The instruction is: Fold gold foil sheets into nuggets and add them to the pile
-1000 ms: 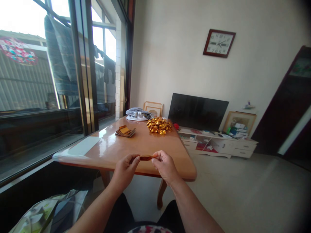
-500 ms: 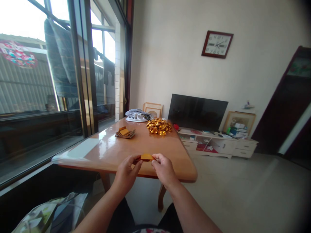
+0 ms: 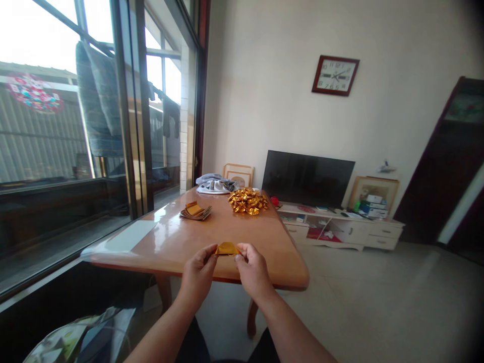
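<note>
Between my two hands is a piece of folded gold paper (image 3: 227, 248), held near the front edge of the wooden table (image 3: 181, 247). My left hand (image 3: 198, 272) pinches its left end between thumb and fingers. At the right end, my right hand (image 3: 252, 266) grips it the same way. Farther back on the table lies a stack of flat paper sheets (image 3: 195, 212) with gold paper on top. Behind and to the right of that stack sits a heap of shiny folded gold pieces (image 3: 247, 201).
Grey and white cloth (image 3: 215, 183) lies at the table's far end. A pale sheet (image 3: 130, 235) rests along the left side. Beyond the table stand a television (image 3: 307, 179) and a white cabinet (image 3: 381, 236). Bags (image 3: 83, 335) are low at the left, below the window.
The gold paper now shows a wider, flared shape between my fingers. Both hands stay at its ends. The view has tilted slightly upward.
</note>
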`<state>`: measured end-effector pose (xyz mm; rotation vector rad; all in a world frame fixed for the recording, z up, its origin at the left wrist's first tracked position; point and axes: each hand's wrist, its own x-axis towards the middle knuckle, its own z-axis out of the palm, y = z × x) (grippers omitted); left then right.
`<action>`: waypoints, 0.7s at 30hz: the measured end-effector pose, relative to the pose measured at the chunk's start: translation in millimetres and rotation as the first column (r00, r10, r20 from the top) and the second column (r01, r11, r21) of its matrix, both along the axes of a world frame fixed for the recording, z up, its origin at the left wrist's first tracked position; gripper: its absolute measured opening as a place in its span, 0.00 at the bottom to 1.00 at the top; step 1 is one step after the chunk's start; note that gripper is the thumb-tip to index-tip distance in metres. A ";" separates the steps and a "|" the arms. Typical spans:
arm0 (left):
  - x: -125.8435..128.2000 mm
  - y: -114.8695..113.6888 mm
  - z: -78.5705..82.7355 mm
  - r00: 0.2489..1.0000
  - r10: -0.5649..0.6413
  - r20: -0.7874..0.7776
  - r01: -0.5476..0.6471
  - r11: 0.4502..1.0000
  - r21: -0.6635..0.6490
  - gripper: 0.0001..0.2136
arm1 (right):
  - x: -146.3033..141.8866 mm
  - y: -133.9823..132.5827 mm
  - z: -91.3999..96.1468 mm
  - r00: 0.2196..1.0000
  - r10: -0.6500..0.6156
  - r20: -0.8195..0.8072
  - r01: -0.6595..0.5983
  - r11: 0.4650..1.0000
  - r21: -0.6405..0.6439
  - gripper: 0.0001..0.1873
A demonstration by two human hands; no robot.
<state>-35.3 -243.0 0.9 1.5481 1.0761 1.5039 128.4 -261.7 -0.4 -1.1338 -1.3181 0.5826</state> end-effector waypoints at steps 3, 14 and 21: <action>1.9 2.9 -6.6 1.000 0.021 0.012 -0.020 1.000 -0.010 0.19 | -0.3 1.6 -1.6 0.999 -0.004 0.042 0.004 1.000 -0.002 0.14; 8.6 17.1 -28.7 0.998 0.054 0.032 -0.051 0.996 -0.079 0.19 | 0.7 8.1 -10.3 0.985 -0.058 0.163 0.060 0.998 -0.007 0.15; 8.3 19.2 -30.1 0.999 0.031 0.020 -0.029 0.993 -0.117 0.21 | 1.5 11.5 -15.9 0.976 -0.074 0.204 0.072 0.997 0.014 0.14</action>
